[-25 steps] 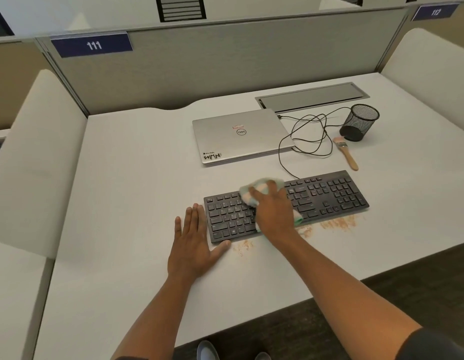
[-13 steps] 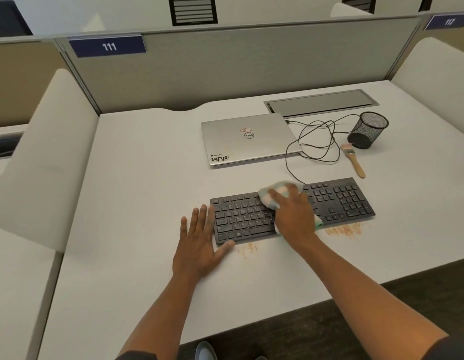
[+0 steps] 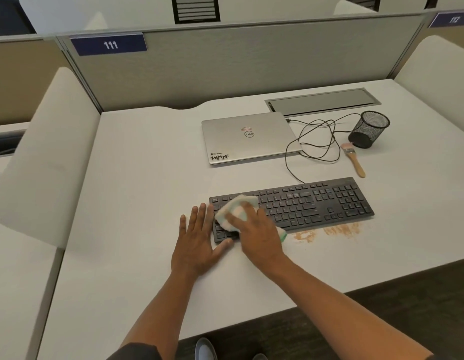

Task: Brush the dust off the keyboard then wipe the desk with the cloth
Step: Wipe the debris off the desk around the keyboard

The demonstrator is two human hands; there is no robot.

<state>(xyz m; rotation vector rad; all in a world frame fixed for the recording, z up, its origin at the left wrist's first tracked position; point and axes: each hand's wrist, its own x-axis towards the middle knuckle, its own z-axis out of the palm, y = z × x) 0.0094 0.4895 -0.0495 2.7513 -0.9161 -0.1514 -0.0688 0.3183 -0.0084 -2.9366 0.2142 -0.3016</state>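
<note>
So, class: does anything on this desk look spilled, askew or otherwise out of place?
Yes. Orange-brown dust lies scattered on the desk along the keyboard's near edge. The mesh pen cup lies tipped on its side by the brush.

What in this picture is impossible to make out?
All in the head view:
- Keys at the keyboard's left end: hidden under the cloth and right hand.
- Most of the cloth: covered by that hand.
- Desk beneath the left hand: hidden.
- Key lettering: too small.
- Inside of the mesh cup: not readable.
- Shoes: cut off by the bottom edge.
</note>
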